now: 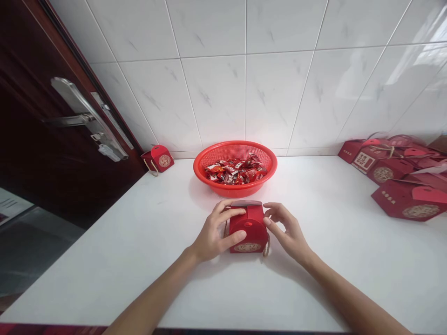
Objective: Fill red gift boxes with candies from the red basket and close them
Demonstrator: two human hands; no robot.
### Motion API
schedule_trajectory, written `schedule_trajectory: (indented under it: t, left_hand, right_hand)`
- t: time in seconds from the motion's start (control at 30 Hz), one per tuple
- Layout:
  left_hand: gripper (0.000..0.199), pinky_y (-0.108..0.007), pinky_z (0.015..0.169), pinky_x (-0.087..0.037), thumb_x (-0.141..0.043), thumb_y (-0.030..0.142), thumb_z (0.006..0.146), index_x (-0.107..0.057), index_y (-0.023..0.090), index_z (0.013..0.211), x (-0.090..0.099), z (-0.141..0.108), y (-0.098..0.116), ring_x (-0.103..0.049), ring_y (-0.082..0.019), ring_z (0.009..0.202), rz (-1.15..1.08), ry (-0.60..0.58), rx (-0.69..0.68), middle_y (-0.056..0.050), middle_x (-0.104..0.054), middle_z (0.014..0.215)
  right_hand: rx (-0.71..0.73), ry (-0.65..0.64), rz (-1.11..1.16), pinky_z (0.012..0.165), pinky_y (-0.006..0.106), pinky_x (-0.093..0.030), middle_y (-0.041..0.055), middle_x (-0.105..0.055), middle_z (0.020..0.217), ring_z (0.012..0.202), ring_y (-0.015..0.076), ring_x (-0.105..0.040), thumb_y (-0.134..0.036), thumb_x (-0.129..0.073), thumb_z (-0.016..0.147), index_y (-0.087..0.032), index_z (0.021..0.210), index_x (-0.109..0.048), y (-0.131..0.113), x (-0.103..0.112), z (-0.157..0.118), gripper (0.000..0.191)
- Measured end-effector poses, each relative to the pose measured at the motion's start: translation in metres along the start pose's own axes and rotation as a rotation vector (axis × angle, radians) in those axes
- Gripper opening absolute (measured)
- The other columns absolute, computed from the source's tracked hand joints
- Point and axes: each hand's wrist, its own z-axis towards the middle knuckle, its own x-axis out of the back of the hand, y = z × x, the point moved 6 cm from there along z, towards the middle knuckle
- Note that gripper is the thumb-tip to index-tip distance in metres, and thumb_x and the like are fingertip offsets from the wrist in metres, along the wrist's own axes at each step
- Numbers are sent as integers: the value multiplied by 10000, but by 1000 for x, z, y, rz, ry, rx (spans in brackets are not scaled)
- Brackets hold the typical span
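Note:
A small red cardboard gift box (256,238) with a gold round emblem stands upright on the white table in front of me. Its rounded front flap is folded over the top, and a grey-looking flap edge shows at the back. Cord handles hang at both sides. My left hand (210,235) grips the box from the left, thumb on the front and fingers across the top. At the upper right edge, my right hand (289,231) holds the box between thumb and curled fingers; some fingertips are hidden behind it.
Behind the box sits a red plastic basket (235,190) with many wrapped candies (240,173). Another red box (159,158) stands at the back left, near the door (31,93). Several more boxes (412,200) are grouped at the right. A tiled wall (216,97) borders the table's back.

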Motion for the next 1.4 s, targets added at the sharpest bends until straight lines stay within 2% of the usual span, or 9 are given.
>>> schedule_trajectory:
  t: [0.2,0.83,0.93,1.13,1.4]
  left_hand:
    - [480,-441,1071,-467,-708,430,861,-603,250,1293,-4,-3,6,-543,-273,1239,12,57,-64,-100,-553,1310]
    - [511,-458,1076,-442,-689,434,865,-555,243,1320,-6,-2,1,-522,-289,1259,0,31,-55,-112,-540,1350]
    - [482,-450,1060,-450,-688,432,858,-564,242,1282,-6,-2,2,-534,-282,1233,2,32,-49,-104,-554,1320]
    - [324,-446,1017,-462,-672,435,836,-601,219,1067,-4,-2,1,-556,-286,1174,37,41,6,-103,-566,1231]
    - [320,-427,980,-470,-653,439,835,-597,209,1050,-4,-2,1,-573,-270,1113,83,49,-13,-105,-574,1194]
  right_hand:
    - [-64,-74,41,755,355,-551,63,-646,1023,760,175,-647,-474,-587,922,-232,1180,-552,6,-4,2,356]
    - [-110,-139,112,747,353,-531,58,-618,1058,756,165,-640,-436,-569,928,-236,1200,-544,6,-6,2,339]
    - [-124,-148,109,750,352,-530,62,-623,1073,757,164,-641,-444,-565,933,-235,1204,-543,8,-6,2,344]
    - [-146,-176,128,735,340,-527,66,-618,1096,766,168,-649,-481,-560,933,-232,1200,-539,8,-8,2,365]
    - [-159,-193,144,732,335,-523,72,-616,1122,785,171,-646,-506,-558,936,-228,1194,-537,10,-10,1,380]
